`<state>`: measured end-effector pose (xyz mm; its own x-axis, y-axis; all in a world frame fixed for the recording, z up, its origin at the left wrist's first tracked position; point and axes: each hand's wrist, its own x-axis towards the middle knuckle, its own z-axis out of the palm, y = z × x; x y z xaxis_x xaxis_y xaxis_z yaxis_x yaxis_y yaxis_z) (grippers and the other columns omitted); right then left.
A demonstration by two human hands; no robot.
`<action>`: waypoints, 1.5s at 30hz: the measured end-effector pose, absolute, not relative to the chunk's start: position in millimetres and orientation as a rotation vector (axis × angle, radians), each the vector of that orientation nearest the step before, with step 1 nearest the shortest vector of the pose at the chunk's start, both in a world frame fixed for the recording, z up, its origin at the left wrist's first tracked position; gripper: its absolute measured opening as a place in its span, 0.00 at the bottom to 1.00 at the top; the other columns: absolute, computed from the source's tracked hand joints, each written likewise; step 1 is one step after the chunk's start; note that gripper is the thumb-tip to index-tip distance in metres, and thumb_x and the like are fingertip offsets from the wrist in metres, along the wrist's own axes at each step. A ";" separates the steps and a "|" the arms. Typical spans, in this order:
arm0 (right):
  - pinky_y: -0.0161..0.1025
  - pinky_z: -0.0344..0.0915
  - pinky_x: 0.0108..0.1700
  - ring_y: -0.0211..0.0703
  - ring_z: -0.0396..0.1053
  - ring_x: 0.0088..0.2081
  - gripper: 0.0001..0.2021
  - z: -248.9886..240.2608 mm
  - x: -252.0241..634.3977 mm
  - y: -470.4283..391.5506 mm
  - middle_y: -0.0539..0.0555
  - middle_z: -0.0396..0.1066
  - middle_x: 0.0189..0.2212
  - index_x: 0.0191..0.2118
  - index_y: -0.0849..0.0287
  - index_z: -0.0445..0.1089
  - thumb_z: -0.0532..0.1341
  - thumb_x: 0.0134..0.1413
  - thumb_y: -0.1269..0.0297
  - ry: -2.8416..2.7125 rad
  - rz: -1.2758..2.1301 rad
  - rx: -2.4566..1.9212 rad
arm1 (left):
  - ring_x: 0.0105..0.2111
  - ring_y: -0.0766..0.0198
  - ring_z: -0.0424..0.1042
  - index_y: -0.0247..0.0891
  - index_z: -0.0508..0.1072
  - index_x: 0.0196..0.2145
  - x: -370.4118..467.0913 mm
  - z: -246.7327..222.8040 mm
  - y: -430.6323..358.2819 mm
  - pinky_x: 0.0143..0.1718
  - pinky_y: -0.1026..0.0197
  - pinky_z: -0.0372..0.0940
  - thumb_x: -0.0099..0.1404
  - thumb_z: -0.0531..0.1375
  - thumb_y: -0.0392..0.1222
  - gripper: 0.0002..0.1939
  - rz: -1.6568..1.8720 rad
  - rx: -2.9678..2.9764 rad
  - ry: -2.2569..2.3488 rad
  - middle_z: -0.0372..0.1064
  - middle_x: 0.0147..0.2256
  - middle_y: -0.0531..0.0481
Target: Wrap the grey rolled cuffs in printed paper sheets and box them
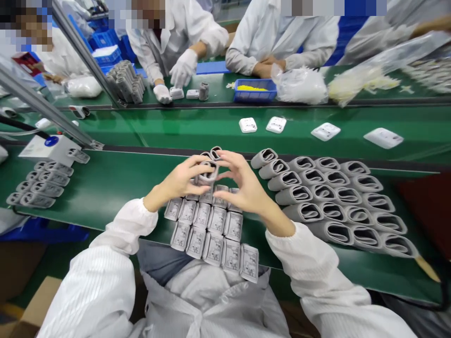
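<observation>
A rolled grey fabric cuff [207, 172], its coiled end facing me, is gripped between the fingers and thumb of my left hand [185, 177]. My right hand [243, 182] curves around the other side of this roll with fingers spread; whether its fingertips touch the roll is hard to see. Below both hands, several rolled cuffs with printed faces [216, 220] stand in rows, the nearest row at the table's front edge. Just behind my hands are more cuff rolls [215, 152], partly hidden by my fingers.
Rows of grey cuff rolls [324, 192] fill the right of the green table. More rolls [45, 180] stand left beside a white box [47, 149]. White devices [276, 124] lie on the green belt [169, 126]. Beyond are co-workers and a blue tray [255, 96] of yellow pieces.
</observation>
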<state>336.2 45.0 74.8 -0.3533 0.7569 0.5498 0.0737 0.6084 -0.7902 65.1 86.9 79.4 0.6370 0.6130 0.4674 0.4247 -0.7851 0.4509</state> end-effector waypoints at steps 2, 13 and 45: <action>0.63 0.86 0.64 0.65 0.64 0.79 0.41 73.0 343.6 41.6 0.55 0.57 0.82 0.80 0.29 0.59 0.75 0.69 0.45 -1.889 0.782 -0.649 | 0.62 0.43 0.80 0.51 0.80 0.57 20.2 70.3 80.4 0.67 0.36 0.76 0.68 0.74 0.59 0.24 1.060 2.472 1.155 0.78 0.61 0.40; 0.62 0.88 0.47 0.64 0.81 0.58 0.19 -31.1 409.1 44.8 0.63 0.74 0.63 0.62 0.43 0.78 0.72 0.68 0.59 -1.654 0.708 -1.003 | 0.70 0.46 0.69 0.31 0.71 0.56 -263.4 17.0 67.0 0.72 0.37 0.60 0.62 0.72 0.60 0.35 1.673 1.227 2.530 0.74 0.61 0.38; 0.61 0.78 0.67 0.63 0.77 0.69 0.35 -51.6 344.5 142.4 0.65 0.77 0.70 0.70 0.52 0.69 0.69 0.64 0.41 -1.589 0.984 -1.124 | 0.56 0.45 0.85 0.44 0.76 0.61 25.8 -0.6 161.6 0.56 0.44 0.80 0.56 0.79 0.62 0.40 0.627 1.862 1.123 0.82 0.59 0.39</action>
